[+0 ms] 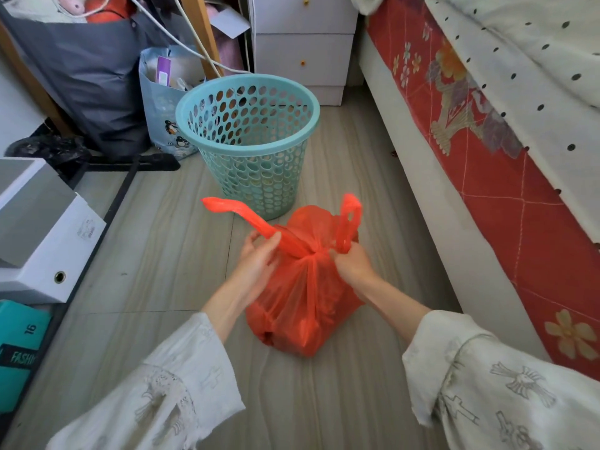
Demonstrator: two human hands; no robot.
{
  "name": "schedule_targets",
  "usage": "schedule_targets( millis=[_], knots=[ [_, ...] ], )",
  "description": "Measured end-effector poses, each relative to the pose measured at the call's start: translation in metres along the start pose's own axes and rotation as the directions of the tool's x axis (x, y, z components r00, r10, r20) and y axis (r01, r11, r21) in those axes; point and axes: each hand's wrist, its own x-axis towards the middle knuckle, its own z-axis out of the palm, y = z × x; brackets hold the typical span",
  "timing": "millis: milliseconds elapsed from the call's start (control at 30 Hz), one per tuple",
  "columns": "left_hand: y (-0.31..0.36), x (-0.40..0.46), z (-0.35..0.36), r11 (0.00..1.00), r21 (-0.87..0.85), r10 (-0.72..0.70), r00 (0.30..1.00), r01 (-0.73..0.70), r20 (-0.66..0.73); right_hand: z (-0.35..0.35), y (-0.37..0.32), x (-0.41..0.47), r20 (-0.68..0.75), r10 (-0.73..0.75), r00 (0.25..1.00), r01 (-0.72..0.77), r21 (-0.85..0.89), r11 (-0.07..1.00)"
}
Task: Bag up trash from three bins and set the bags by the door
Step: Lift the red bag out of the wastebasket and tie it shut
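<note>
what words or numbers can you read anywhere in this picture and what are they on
"16": on the teal box at the lower left edge.
"FASHI", cut off by the frame edge: on the dark band of the same teal box.
Small print on the white box: too small to read.
Print on the blue paper bag with penguin drawings: too blurred to read.
</note>
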Motion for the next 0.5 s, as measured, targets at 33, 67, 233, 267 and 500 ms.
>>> schedule_targets(
  millis=[33, 67, 233, 267, 500],
  knots=[
    [-0.005, 0.001, 0.002, 0.995, 0.098, 0.019, 1.0, -0.021, 0.021, -0.001, -0.004, -0.001, -0.056, -0.012, 0.998, 0.014, 0.026, 1.0],
    [-0.007, 0.001, 0.005, 0.978, 0.198, 0.057, 0.998, -0.062, 0.033, -0.003, -0.007, -0.002, -0.101, -0.041, 0.994, 0.049, 0.069, 0.996],
    [-0.007, -0.008, 0.022, 0.905, 0.335, 0.266, 0.963, -0.263, 0.037, -0.014, -0.028, -0.004, -0.008, 0.098, 0.995, -0.07, 0.649, 0.758],
    [-0.005, -0.014, 0.026, 0.919, 0.277, 0.277, 0.959, -0.282, 0.057, -0.017, -0.032, -0.004, 0.045, 0.165, 0.985, -0.142, 0.751, 0.645],
    [0.01, -0.065, 0.053, 0.959, 0.169, 0.185, 0.957, -0.225, 0.225, -0.044, -0.046, 0.007, 0.224, 0.324, 0.919, -0.337, 0.874, 0.351]
  ],
)
